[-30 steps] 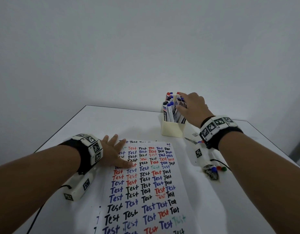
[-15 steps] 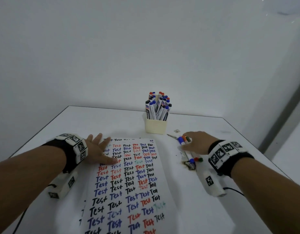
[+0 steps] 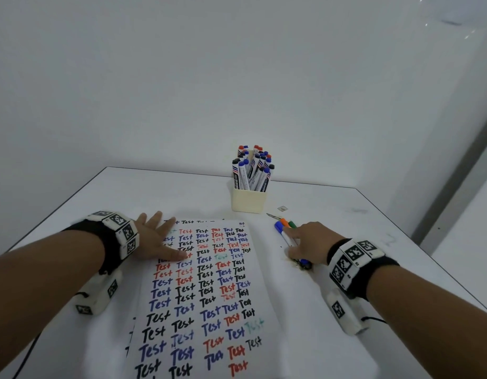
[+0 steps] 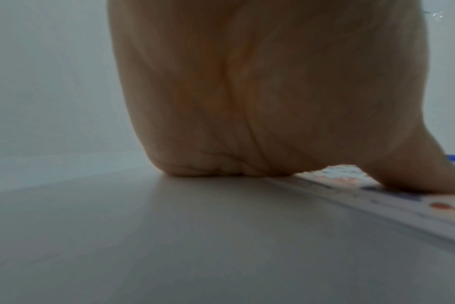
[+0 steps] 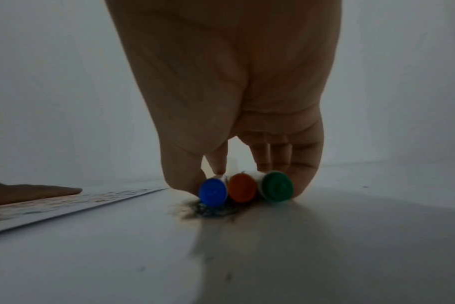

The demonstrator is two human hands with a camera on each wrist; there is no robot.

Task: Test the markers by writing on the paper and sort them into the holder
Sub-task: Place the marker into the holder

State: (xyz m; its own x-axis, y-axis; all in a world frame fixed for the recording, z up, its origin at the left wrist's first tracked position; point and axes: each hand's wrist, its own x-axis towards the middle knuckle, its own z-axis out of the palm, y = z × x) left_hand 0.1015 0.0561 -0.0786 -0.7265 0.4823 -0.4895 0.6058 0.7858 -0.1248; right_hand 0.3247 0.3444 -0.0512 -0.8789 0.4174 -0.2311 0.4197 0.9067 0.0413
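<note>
A: Left hand (image 3: 152,239)?
B: Lay flat, fingers spread, pinning the paper (image 3: 206,291).
A: Holder (image 3: 248,199)?
B: Stood behind the paper, packed with markers.
A: Right hand (image 3: 309,243)?
B: Curled over three loose markers (image 5: 243,190) on the table (image 3: 360,228), thumb and fingers closing on them. Light, smooth, likely to roll; best pinched mid-barrel.

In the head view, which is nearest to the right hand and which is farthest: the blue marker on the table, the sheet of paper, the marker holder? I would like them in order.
1. The blue marker: the right hand touches it; it lies leftmost of the three loose markers.
2. The sheet of paper: to the hand's left, flat on the table.
3. The marker holder: beyond the hand, near the table's far edge.
</note>
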